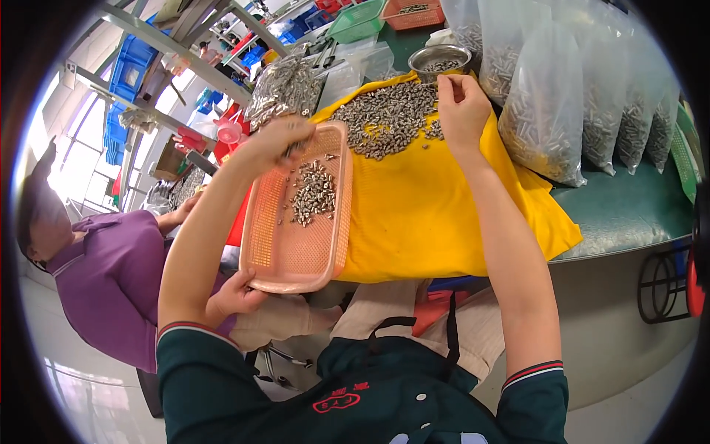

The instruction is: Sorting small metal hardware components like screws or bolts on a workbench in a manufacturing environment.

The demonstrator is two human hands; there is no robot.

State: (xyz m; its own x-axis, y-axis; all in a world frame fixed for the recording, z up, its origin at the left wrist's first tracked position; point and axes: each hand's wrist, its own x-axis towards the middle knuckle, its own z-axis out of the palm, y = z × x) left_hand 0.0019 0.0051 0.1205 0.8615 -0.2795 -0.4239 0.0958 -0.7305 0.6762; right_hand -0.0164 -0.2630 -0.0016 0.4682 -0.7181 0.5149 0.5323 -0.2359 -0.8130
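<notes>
My left hand is over the far left edge of a pink plastic mesh basket; its fingers are smeared by motion. Small metal cylinder pieces lie in a loose patch inside the basket. My right hand is raised at the right of a large pile of the same metal pieces, its thumb and fingertips pinched together. What is in the pinch, if anything, is too small to make out. The pile is spread on a yellow cloth. Just beyond my right hand stands a steel bowl of small pieces.
A co-worker in a purple shirt sits at the left; their hand grips the basket's near left corner. Clear bags of metal parts line the right side of the green table. Green and red baskets stand behind.
</notes>
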